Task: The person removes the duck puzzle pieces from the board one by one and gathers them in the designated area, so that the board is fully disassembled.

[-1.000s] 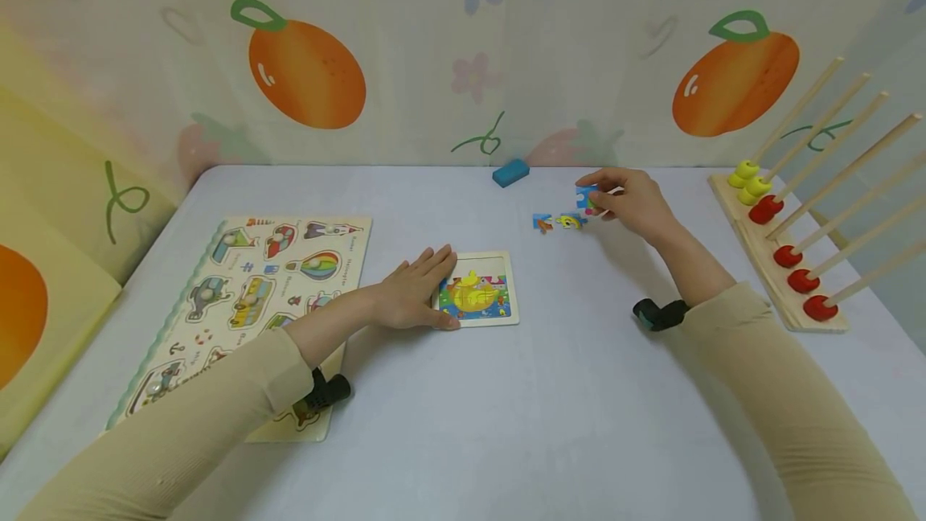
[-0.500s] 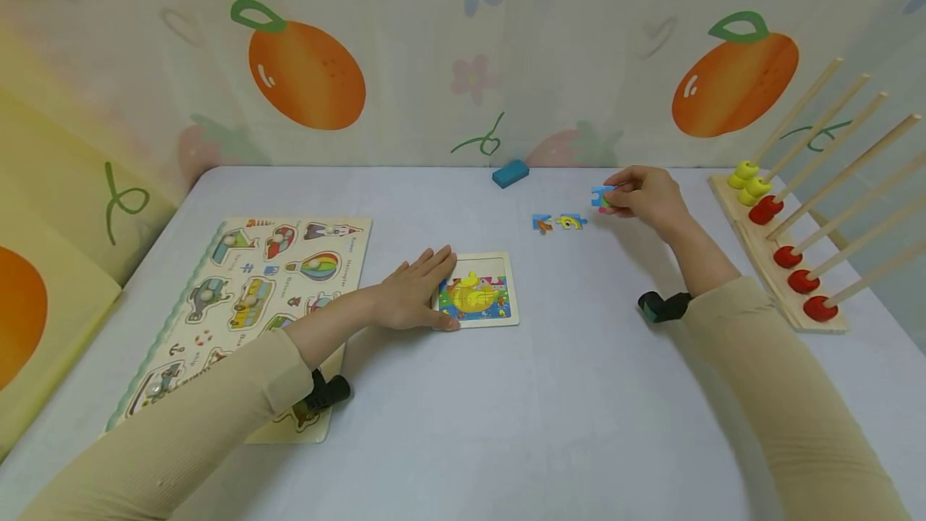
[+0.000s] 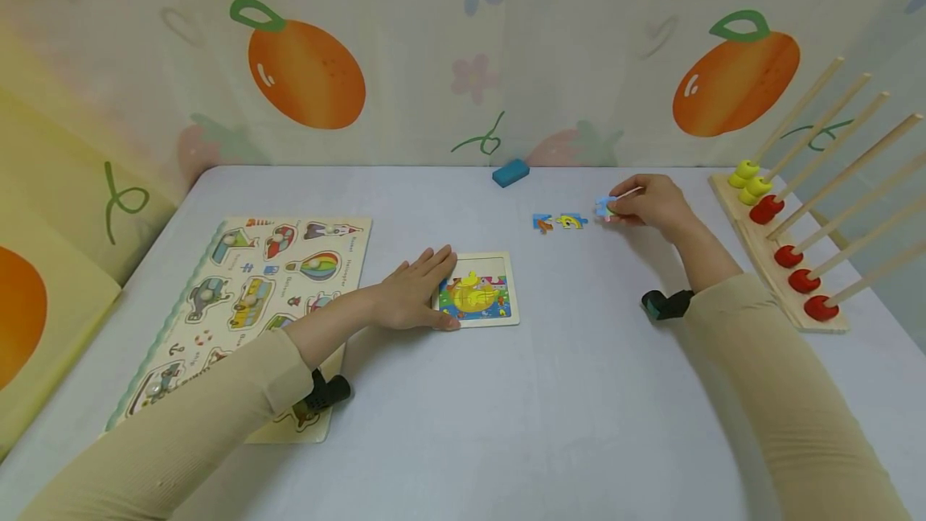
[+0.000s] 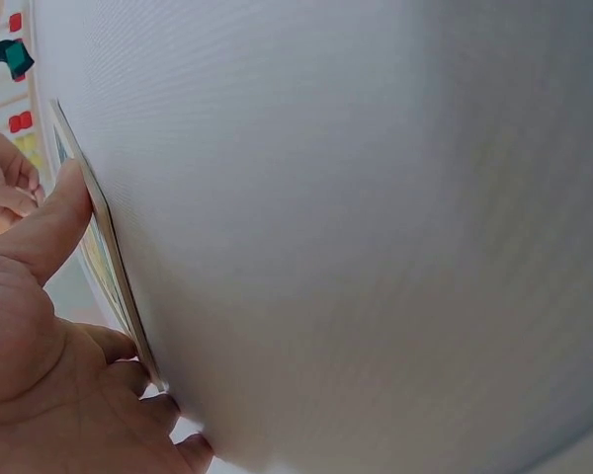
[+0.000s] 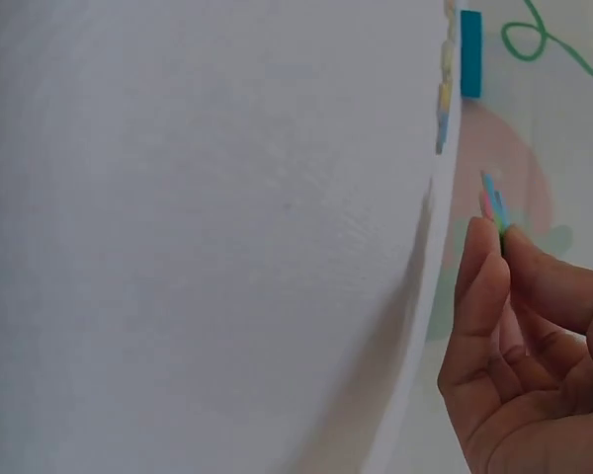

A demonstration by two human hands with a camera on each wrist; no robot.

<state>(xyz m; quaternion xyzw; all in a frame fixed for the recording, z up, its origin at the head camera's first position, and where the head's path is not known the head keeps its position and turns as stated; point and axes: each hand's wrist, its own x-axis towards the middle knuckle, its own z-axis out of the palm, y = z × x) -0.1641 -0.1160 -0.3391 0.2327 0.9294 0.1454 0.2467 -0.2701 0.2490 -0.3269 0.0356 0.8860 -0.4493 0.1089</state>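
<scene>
My left hand (image 3: 408, 293) lies with outstretched fingers along the left side of a small framed jigsaw puzzle (image 3: 514, 296) showing a yellow duck. In the left wrist view, its thumb and fingertips are at the edge of the frame (image 4: 128, 296). The top row of the picture is bare backing. Farther right, my right hand (image 3: 651, 203) pinches a blue puzzle piece (image 3: 604, 208) between thumb and fingers. The right wrist view shows this piece (image 5: 490, 197) nearly edge-on. Two more puzzle pieces (image 3: 571, 221) lie side by side on the table, just left of the held one.
A large wooden board of vehicle pictures (image 3: 246, 264) is at the left, partly under the left arm. A blue block (image 3: 510, 173) sits near the back edge. At the right stands a wooden peg rack (image 3: 777, 264) with red and yellow beads.
My right hand has drawn the held piece rightward, away from the two loose pieces, then lowered it slightly and tilted it. The left hand and frame stay put.
</scene>
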